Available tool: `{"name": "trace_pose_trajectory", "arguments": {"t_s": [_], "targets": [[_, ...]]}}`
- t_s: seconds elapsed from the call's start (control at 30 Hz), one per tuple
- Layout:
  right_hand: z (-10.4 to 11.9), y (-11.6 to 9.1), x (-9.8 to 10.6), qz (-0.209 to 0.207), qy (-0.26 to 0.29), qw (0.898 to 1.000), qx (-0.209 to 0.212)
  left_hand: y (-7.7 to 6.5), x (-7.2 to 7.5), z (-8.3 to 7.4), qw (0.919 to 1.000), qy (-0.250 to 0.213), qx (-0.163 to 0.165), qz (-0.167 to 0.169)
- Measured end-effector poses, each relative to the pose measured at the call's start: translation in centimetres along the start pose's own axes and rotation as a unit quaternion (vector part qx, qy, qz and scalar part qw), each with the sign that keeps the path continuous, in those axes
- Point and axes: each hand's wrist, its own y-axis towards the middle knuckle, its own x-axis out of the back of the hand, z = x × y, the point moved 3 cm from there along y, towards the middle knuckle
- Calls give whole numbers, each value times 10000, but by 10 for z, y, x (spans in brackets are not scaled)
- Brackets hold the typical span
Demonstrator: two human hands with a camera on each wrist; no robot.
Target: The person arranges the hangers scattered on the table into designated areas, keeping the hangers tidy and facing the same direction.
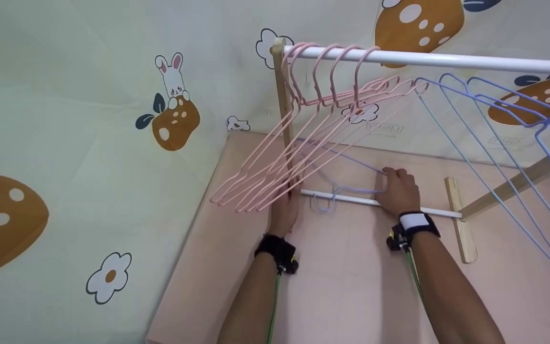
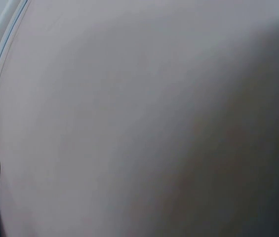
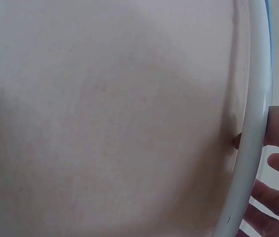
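A blue wire hanger (image 1: 358, 190) lies low behind the rack's white lower bar (image 1: 351, 198), its hook pointing toward me. My right hand (image 1: 401, 193) grips the hanger's right end. In the right wrist view, fingers (image 3: 272, 197) of that hand show beside the white bar (image 3: 258, 98). My left hand (image 1: 284, 212) is at the foot of the left wooden post (image 1: 282, 91), below the hanger's left end. Pink hangers (image 1: 275, 167) cover part of its fingers, so I cannot tell what they hold. The left wrist view shows mostly the pink surface (image 2: 80, 98).
The pink hangers hang from the white top rail (image 1: 428, 58) at its left end. Several blue hangers (image 1: 490, 148) hang to their right. A wooden foot (image 1: 463, 239) supports the rack's right side on the pink tabletop (image 1: 337, 277). Patterned wall covering (image 1: 89, 119) stands behind and left.
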Motion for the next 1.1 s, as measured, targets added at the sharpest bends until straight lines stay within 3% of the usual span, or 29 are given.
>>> {"name": "trace_pose_trajectory", "arguments": {"t_s": [0.17,0.47,0.7,0.93,1.1], "targets": [[-1,-1,0,-60,-48,10000,38,0,0,0,9997,249,41,-50],[-2,1,5,-141,-266,9990,345,1,1,-1,9996,232,105,-120],[-5,2,7,-387,-528,9951,739,2,3,-2,9991,54,-411,-98],[-11,-2,4,-396,-650,9938,810,1,3,0,9997,83,-138,-180],[-9,-5,5,-458,-771,9926,817,1,2,0,9998,45,-127,-146]]}}
